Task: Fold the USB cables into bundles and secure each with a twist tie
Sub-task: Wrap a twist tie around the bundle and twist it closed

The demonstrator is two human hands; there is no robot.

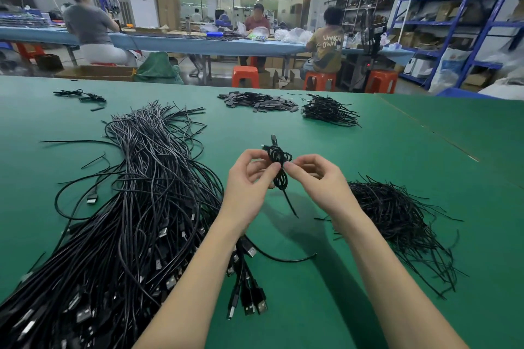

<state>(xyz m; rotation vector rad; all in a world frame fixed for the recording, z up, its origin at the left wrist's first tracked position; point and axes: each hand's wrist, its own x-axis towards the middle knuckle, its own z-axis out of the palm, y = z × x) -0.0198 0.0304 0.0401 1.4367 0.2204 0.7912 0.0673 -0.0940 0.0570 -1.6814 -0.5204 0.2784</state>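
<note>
Head view: my left hand and right hand are raised over the green table, both pinching a folded cable bundle between thumb and fingertips at its waist. A twist tie tail hangs below the bundle. Big pile of loose USB cables lies to my left, heap of twist ties to my right. Far side: small tied bundles, flat black pieces.

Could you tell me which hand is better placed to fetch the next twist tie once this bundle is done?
Probably the right hand: the pile of twist ties lies just beside its wrist, while the left hand sits next to the loose cables. Both now pinch the bundle.
</note>
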